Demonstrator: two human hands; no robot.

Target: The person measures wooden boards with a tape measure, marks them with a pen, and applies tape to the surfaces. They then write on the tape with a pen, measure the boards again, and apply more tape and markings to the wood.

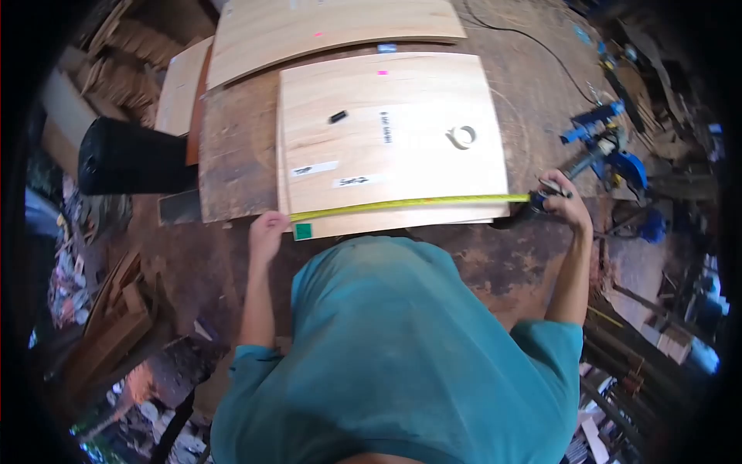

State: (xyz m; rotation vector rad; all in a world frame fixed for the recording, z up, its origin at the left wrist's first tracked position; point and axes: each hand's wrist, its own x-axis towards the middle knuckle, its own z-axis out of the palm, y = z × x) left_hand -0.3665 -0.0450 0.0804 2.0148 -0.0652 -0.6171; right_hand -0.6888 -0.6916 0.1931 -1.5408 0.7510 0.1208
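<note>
A yellow tape measure blade point(410, 204) lies stretched across the near part of a pale plywood sheet point(417, 162). At the sheet's left edge, my left hand point(269, 230) pinches the blade's end. My right hand point(568, 205) is closed around the dark tape measure case point(539, 203), just off the right edge. On the sheet are a roll of tape point(462, 138), a small black block point(338, 117), white labels with handwriting point(357, 182), a pink sticker point(382, 73) and a green square point(303, 231) near the front left corner.
Another plywood sheet point(340, 27) lies farther back on the brown worktable point(239, 147). A black cylindrical object point(131, 155) stands at the left. Blue tools point(610, 147) and a dark cable point(541, 46) are at the right. Wood scraps point(124, 325) lie at lower left.
</note>
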